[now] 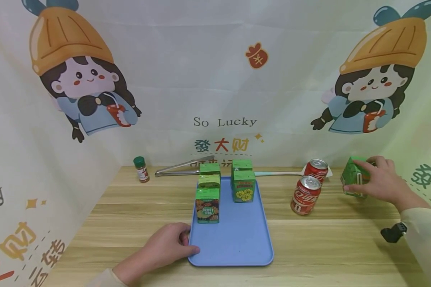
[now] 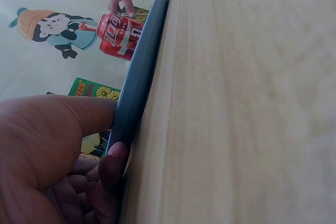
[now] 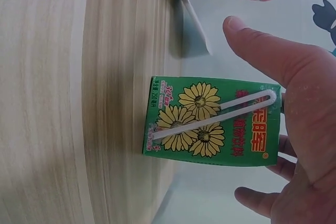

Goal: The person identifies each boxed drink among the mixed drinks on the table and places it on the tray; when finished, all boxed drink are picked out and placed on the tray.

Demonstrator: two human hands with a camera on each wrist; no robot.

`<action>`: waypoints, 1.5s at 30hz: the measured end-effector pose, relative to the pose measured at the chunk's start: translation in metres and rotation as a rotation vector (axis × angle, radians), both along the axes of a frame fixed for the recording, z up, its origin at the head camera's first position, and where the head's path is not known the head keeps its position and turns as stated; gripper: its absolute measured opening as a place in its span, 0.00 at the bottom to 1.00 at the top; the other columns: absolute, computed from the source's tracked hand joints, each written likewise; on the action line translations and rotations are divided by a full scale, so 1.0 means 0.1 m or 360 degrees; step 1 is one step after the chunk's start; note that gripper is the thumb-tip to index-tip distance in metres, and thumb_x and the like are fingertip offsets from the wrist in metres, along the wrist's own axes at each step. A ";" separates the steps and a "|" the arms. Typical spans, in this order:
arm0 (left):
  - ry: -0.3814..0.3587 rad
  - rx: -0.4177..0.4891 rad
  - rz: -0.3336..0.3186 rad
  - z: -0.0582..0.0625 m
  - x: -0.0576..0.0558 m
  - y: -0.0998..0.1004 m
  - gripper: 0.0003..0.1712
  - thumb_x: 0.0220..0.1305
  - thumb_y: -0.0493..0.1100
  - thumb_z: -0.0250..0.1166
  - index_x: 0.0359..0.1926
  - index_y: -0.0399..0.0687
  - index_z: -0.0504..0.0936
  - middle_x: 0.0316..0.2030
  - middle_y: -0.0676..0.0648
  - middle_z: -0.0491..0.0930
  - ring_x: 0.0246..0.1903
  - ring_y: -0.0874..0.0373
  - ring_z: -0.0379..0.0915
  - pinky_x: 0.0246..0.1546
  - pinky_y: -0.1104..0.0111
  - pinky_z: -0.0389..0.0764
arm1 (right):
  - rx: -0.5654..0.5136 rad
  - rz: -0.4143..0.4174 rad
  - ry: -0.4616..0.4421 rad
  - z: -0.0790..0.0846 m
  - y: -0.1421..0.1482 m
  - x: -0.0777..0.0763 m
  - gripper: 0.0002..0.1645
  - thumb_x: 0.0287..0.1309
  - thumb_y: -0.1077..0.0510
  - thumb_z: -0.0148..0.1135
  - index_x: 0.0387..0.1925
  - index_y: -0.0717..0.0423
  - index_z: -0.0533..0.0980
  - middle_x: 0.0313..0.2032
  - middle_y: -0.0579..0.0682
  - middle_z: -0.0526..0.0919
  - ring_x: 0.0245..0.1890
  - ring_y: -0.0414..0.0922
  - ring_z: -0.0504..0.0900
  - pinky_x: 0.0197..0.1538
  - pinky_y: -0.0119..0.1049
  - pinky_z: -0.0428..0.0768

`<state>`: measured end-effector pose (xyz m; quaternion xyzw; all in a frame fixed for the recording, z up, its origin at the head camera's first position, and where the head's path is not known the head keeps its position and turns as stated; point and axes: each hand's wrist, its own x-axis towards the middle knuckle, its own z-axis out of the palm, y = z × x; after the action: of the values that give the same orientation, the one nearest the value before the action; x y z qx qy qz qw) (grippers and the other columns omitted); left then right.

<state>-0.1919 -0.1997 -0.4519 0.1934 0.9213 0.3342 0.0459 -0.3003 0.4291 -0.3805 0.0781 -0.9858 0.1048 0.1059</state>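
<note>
At the near left corner of the blue tray (image 1: 233, 243), my left hand (image 1: 169, 243) pinches the rim. The left wrist view shows the thumb above the edge and curled fingers (image 2: 109, 171) at its underside. Several green drink cartons (image 1: 207, 207) stand on the tray in two columns. My right hand (image 1: 378, 181) is at another green carton (image 3: 210, 121) on the right, which has yellow flowers and a white straw (image 3: 210, 116) on its side. In the right wrist view the thumb is spread away from the carton, while other fingers pass behind its top.
Two red cola cans (image 1: 306, 196) stand between the tray and the right-hand carton. A spatula with a pale handle (image 1: 278, 173) lies behind them. Metal tongs (image 1: 177, 173) and a green-capped spice jar (image 1: 141, 170) are at the back left. A printed cloth hangs behind.
</note>
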 end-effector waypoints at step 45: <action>0.0026 0.0014 -0.0001 0.02 0.02 0.02 0.19 0.60 0.51 0.85 0.36 0.50 0.83 0.24 0.59 0.77 0.22 0.66 0.70 0.25 0.68 0.71 | -0.0091 0.0014 -0.0053 0.00 -0.01 0.03 0.44 0.64 0.55 0.80 0.70 0.73 0.67 0.57 0.83 0.67 0.53 0.78 0.72 0.49 0.76 0.79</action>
<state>-0.1896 -0.1981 -0.4499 0.1965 0.9201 0.3366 0.0375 -0.2976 0.4283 -0.3803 0.0777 -0.9836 0.1347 0.0910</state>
